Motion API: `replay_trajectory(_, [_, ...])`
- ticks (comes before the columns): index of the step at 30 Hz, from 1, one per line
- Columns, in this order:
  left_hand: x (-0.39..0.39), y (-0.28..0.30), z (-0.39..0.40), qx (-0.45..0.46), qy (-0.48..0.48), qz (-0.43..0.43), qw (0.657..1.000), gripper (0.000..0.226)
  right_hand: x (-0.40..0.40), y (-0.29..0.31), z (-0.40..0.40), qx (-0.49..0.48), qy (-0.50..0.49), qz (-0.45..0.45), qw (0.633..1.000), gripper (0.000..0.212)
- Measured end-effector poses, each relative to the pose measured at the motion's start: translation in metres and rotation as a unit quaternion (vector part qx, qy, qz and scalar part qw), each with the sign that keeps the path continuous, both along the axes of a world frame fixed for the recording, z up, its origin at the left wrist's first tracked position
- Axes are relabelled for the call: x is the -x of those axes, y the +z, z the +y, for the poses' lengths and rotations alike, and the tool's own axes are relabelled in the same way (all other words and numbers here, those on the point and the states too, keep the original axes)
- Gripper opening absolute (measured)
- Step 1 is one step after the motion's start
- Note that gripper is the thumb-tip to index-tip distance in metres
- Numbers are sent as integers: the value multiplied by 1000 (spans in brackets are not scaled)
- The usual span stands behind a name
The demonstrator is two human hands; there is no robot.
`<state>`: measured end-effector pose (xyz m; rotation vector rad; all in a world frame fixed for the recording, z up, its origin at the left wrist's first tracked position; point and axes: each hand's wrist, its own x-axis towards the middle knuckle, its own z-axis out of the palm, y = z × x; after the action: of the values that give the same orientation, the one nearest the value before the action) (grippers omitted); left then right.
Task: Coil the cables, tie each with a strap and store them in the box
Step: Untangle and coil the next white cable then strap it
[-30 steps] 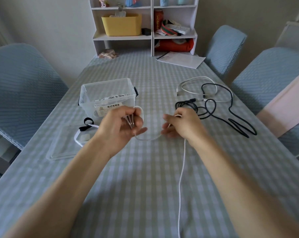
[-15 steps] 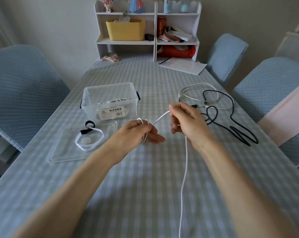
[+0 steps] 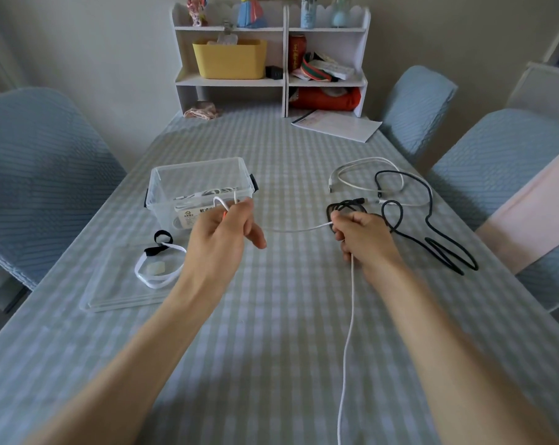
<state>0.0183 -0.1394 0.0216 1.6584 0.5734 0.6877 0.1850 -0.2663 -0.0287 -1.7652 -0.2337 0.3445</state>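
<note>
My left hand [image 3: 222,234] is closed around small loops of a thin white cable [image 3: 347,332], held up in front of the clear plastic box [image 3: 162,183]. A stretch of that cable runs across to my right hand [image 3: 363,240], which pinches it; from there it hangs down toward me and off the bottom of the view. The box holds a coiled white cable. A white strap and a black strap [image 3: 159,248] lie on the clear lid [image 3: 111,293]. A loose black cable [image 3: 432,229] and another white cable [image 3: 361,168] lie at the right.
A checked cloth covers the table [image 3: 271,348]. Blue covered chairs [image 3: 34,175] stand on both sides. At the far end a white shelf unit [image 3: 284,78] holds a yellow bin, and papers [image 3: 339,125] lie in front of it.
My hands have drawn apart, stretching a length of white cable between them. The left hand rose toward the box with its loops, and the right hand moved right and lower.
</note>
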Motion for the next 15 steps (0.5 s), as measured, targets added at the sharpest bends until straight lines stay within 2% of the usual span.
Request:
replay_trajectory(7, [-4,-5,5,98,-31,-88,991,36,5,4,-1,38,43,-33,998,34])
replay_trajectory(9, [-8,-9,8,192,-77,-113,972,38,14,9,0,15,96,-27,995,30])
replay_trajectory(12, [-13,-17,10,341,-153,-104,922,41,34,17,8,-22,185,-16,982,24])
replay_trajectory(15, [-14,-24,12,386,-184,-69,901,35,49,23,15,-57,251,-24,966,25])
